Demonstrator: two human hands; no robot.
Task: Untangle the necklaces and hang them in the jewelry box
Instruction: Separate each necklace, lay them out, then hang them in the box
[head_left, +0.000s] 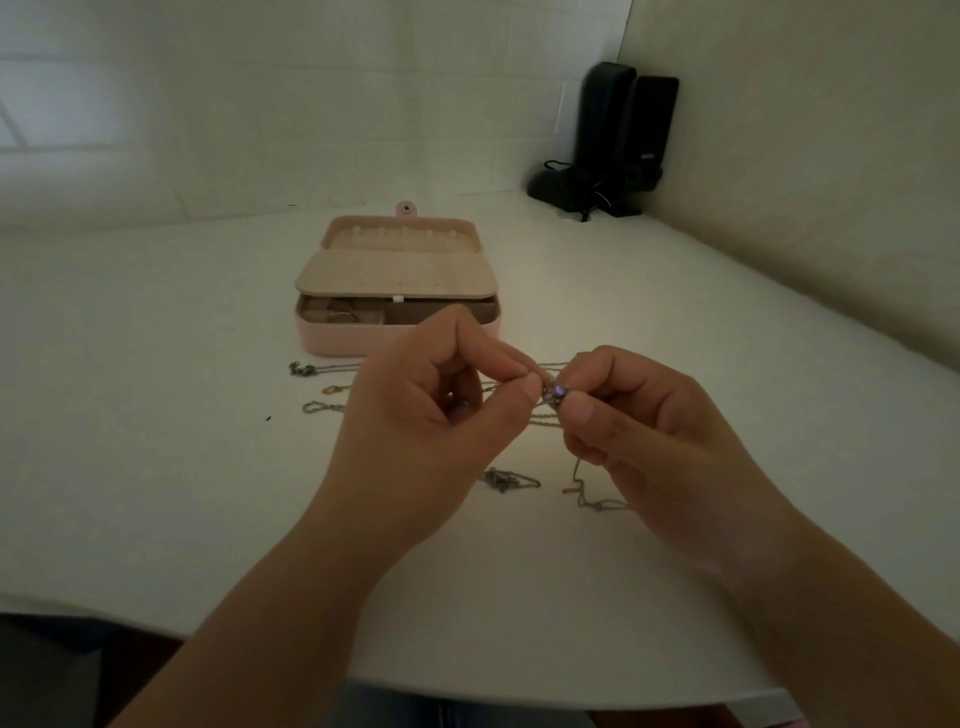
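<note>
Head view: both hands' fingers (524, 387) pinching a blurred pendant (555, 391), chains (506, 478) partly hidden.

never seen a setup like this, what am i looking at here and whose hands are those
There is no machine here. This is one picture from a wide-angle camera worn on a person's head, looking forward and down, so the two bare hands are the wearer's own.

The left hand and the right hand meet above a white table. Between their fingertips they pinch a small pendant on a thin chain; it is too small to tell more.

More necklaces lie loose on the table under and beside the hands. Behind them stands an open pink jewelry box, with a row of small pegs inside its lid and compartments below. No chain shows on the pegs.

In the far corner stand two black speakers with cables.
</note>
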